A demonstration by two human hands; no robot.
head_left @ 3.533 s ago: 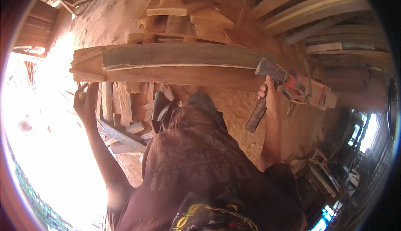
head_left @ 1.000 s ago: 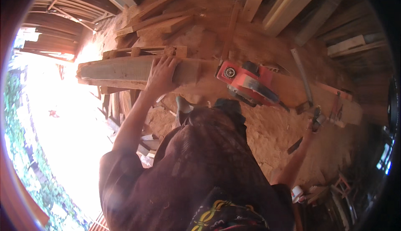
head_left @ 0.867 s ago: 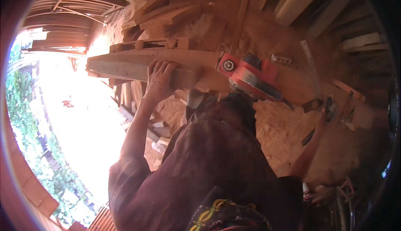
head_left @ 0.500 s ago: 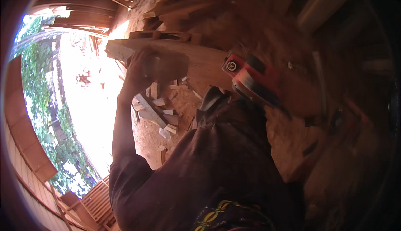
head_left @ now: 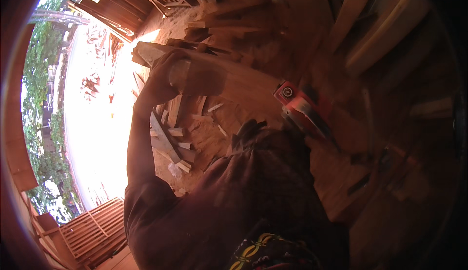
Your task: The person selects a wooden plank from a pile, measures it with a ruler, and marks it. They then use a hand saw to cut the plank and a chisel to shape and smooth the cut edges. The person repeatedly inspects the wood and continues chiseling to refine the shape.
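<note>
My left hand [head_left: 165,77] is at the far left end of a long wooden board [head_left: 248,80], its fingers closed around a brown, block-shaped piece [head_left: 204,77]. The piece has a paler end, lies over the board and is too dim and blurred to name further. To the right, a red and black power tool [head_left: 307,111] with a round, dark-centred knob rests on or against the board's near right end; shadow hides how they touch. My right hand does not show.
Wood offcuts [head_left: 168,140] litter the dusty ground below the board. Planks [head_left: 385,31] lean at the far right, and more timber [head_left: 224,28] lies beyond the board. A slatted wooden frame [head_left: 95,228] stands at the lower left, beside a bright opening.
The whole view has turned slightly, so the board slants more and the power tool sits lower and further right in it. My left hand keeps its hold on the brown piece.
</note>
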